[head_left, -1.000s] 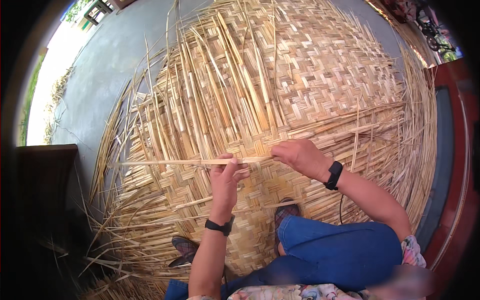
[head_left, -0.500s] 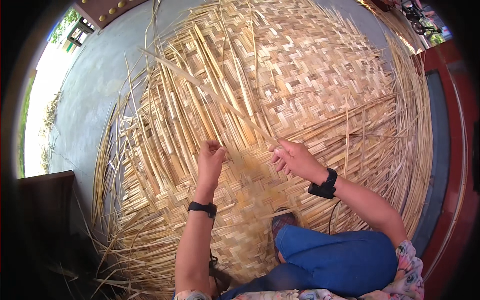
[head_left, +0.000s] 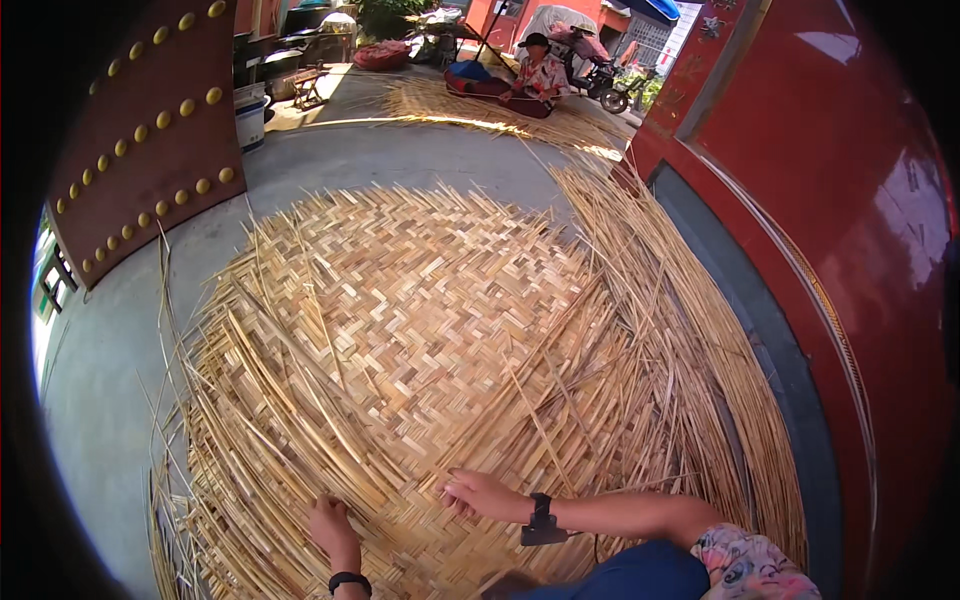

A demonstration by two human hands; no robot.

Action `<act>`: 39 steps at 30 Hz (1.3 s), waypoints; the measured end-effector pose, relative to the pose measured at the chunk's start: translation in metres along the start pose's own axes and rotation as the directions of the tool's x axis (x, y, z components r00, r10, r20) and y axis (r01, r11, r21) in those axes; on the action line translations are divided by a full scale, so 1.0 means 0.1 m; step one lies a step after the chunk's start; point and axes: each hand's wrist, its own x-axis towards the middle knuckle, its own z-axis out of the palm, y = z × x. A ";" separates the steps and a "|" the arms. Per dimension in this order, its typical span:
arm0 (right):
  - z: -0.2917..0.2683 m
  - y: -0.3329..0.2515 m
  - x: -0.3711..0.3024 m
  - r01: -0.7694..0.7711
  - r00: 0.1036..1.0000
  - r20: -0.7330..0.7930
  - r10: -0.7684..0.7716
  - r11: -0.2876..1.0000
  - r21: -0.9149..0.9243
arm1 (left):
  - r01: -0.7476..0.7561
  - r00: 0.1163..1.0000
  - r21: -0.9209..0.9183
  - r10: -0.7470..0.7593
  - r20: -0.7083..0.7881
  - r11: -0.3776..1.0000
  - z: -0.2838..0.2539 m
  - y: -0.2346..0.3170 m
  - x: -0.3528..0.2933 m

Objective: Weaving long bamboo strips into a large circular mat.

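A large mat of split reed strips (head_left: 430, 310), woven in a zigzag pattern, spreads over the floor before me. My left hand (head_left: 335, 530) is low over its near left part, fingers curled beside the loose lengthwise strips; whether a strip is between them cannot be made out. To its right, my right hand (head_left: 482, 496) has its fingers drawn together just above the weave, and anything in them is too small to tell. A long flat reed strip (head_left: 310, 365) slants from the far left down toward the gap between my hands.
Loose reeds (head_left: 690, 370) lie in a thick bundle along the mat's right edge, beside a red door panel (head_left: 830, 200). A studded red door (head_left: 150, 130) stands at far left. Beyond, another person (head_left: 540, 75) sits near more reeds and a parked scooter (head_left: 605, 85).
My view has tipped up, bringing the doors and the seated person into sight. The long strip that my right hand held raised now appears lower, along the mat. Both hands show lower in the picture.
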 end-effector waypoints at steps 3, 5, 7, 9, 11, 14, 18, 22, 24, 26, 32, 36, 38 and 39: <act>0.06 -0.05 -0.01 0.009 0.999 0.043 -0.009 1.000 -0.007 | 0.019 0.992 -0.134 -0.001 0.129 0.991 0.03 -0.24 0.10; 0.01 -0.01 0.05 0.034 0.999 0.022 -0.033 0.999 -0.009 | 0.261 0.946 -0.436 -0.139 0.292 0.861 -0.10 0.09 0.23; 0.02 0.02 0.11 0.045 0.999 0.022 -0.045 0.999 0.005 | 0.468 0.869 -0.541 -0.252 0.426 0.699 -0.25 0.30 0.36; -0.06 -0.02 0.12 0.058 0.998 -0.012 -0.057 0.997 0.060 | 0.526 0.842 -0.575 -0.289 0.456 0.627 -0.22 0.43 0.45; -0.16 -0.13 0.12 0.102 0.994 -0.023 -0.102 0.995 0.014 | 0.511 0.813 -0.621 -0.101 0.573 0.594 -0.29 0.47 0.58; -0.07 -0.17 0.16 0.108 0.994 0.012 -0.108 0.994 0.032 | 0.478 0.754 -0.539 -0.008 0.657 0.694 -0.31 -0.01 0.78; -0.15 0.00 0.21 0.130 0.991 -0.016 -0.130 0.992 0.001 | 0.611 0.771 -0.544 -0.276 0.574 0.574 -0.30 0.40 0.46; -0.11 0.11 0.29 0.012 0.999 -0.030 -0.011 0.999 0.051 | 0.650 0.752 -0.533 -0.357 0.555 0.542 -0.18 0.58 0.41; 0.04 0.03 0.19 -0.003 1.000 0.009 0.002 0.996 0.091 | 0.599 0.785 -0.575 -0.265 0.560 0.558 -0.24 0.30 0.57; 0.06 -0.05 0.29 0.037 0.999 0.030 -0.040 0.993 0.111 | 0.631 0.723 -0.507 -0.208 0.658 0.587 -0.31 0.13 0.76; -0.04 -0.03 0.35 0.046 0.999 -0.009 -0.045 0.993 0.110 | 0.647 0.741 -0.547 -0.268 0.616 0.531 -0.54 0.34 0.52; 0.11 -0.11 0.52 0.070 0.997 0.001 -0.071 0.988 0.139 | 0.670 0.727 -0.675 -0.089 0.681 0.308 -0.44 0.17 0.51; 0.24 -0.33 0.69 0.096 0.993 0.062 -0.104 0.987 0.126 | 0.691 0.715 -0.674 -0.109 0.691 0.261 -0.46 0.31 0.56; 0.35 -0.43 0.82 0.215 0.972 0.068 -0.225 0.968 0.129 | 0.635 0.746 -0.637 -0.133 0.652 0.437 -0.53 0.40 0.64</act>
